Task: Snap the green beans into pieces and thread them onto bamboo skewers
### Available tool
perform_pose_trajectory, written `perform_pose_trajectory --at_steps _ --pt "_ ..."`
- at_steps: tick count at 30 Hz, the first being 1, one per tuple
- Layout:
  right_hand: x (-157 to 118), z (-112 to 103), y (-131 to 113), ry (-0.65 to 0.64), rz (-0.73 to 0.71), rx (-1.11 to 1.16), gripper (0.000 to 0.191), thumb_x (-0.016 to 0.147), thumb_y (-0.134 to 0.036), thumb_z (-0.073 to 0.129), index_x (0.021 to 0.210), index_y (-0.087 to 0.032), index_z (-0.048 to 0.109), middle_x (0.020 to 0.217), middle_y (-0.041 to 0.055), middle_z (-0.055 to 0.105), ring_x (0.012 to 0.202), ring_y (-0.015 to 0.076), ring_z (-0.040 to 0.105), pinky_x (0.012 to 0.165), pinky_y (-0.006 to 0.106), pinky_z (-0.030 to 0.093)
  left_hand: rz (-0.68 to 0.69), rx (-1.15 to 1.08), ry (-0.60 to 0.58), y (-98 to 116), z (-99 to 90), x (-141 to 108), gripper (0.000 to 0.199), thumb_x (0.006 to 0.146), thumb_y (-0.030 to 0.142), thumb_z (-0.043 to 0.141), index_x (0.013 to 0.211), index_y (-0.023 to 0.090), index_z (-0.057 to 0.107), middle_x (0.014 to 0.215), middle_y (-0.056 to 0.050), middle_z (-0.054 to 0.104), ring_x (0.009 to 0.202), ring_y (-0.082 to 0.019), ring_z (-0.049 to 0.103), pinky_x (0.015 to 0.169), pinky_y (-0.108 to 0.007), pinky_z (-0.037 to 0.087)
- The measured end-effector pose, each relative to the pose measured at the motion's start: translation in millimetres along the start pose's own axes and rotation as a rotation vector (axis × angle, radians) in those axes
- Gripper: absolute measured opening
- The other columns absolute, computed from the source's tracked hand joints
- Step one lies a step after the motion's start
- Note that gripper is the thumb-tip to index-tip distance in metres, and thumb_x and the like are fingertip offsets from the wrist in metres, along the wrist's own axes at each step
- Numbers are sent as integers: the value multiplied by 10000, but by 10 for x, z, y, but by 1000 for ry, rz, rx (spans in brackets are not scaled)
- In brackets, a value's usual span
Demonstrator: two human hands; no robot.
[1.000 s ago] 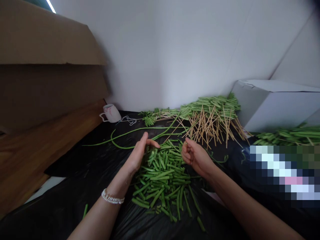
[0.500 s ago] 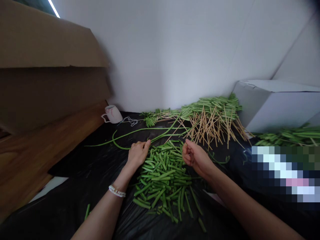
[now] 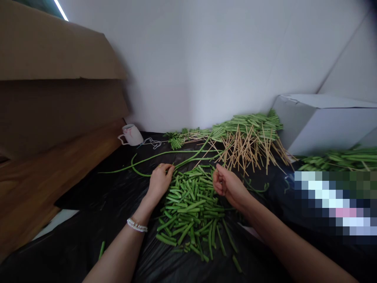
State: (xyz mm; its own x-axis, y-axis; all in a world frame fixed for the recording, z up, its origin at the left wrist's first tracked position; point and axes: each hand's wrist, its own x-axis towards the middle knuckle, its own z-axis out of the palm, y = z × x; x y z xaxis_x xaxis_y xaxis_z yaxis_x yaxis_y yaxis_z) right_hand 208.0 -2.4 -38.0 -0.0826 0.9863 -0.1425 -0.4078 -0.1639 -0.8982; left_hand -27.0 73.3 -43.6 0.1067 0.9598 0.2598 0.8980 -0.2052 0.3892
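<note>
Head view: your left hand [image 3: 159, 182] and right hand [image 3: 228, 184] work at either side of a heap of cut yardlong beans [image 3: 191, 212], the glossy green, round pieces lying criss-crossed on a crinkled black plastic sheet [image 3: 88, 236]. Your left hand's fingers curl just off the heap's far left edge; your right hand is half closed, thumb and fingertips drawn together just above its far right edge. Whether either hand pinches a piece cannot be told from this view. Beyond the heap, a few long whole beans [image 3: 159, 157] curve across the plastic, uncut. Farther back, a larger mass of cut pieces [image 3: 247, 127] bristles with thin, pale wooden skewers [image 3: 250, 151], and right of the heap another green pile [image 3: 338, 162] lies against a white box [image 3: 321, 125]. A pearl bracelet [image 3: 137, 225] circles your left wrist. Far left of the heap stand a white mug [image 3: 132, 135] and a tangled white cord [image 3: 152, 142].
</note>
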Motion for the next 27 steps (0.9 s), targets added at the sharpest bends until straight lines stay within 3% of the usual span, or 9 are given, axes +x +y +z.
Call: perform_pose_trajectory --at_steps 9,14,17,25,27 --pt "-9 22 5 20 9 -20 466 797 -598 574 582 -188 514 395 -67 400 337 63 358 363 205 183 -88 20 -144 -90 40 20 262 895 308 501 966 205 732 1000 -96 741 937 -261 665 796 -318 451" --pt "1 24 28 39 27 -30 477 790 -610 567 576 -188 509 392 -71 390 332 60 352 362 204 173 -206 0 -165 -119 25 88 252 825 415 583 869 218 733 889 -84 745 860 -273 669 679 -306 433" --pt "1 27 34 40 33 -36 473 788 -608 569 579 -187 512 393 -72 393 334 60 351 363 202 174 -237 -33 -168 -140 53 142 205 790 382 621 799 207 728 830 -81 740 819 -261 667 652 -294 419" --pt "4 9 35 26 30 -46 489 790 -627 573 583 -188 515 400 -70 400 340 61 363 371 206 182 -176 -202 1 -111 35 113 185 834 343 556 779 180 624 808 -73 709 781 -215 647 701 -293 437" --pt "7 12 22 16 34 -21 523 805 -662 542 584 -189 510 399 -70 396 340 60 356 371 206 178 -145 -349 20 -30 -18 78 201 842 372 556 788 180 583 835 -70 718 800 -198 660 723 -283 463"
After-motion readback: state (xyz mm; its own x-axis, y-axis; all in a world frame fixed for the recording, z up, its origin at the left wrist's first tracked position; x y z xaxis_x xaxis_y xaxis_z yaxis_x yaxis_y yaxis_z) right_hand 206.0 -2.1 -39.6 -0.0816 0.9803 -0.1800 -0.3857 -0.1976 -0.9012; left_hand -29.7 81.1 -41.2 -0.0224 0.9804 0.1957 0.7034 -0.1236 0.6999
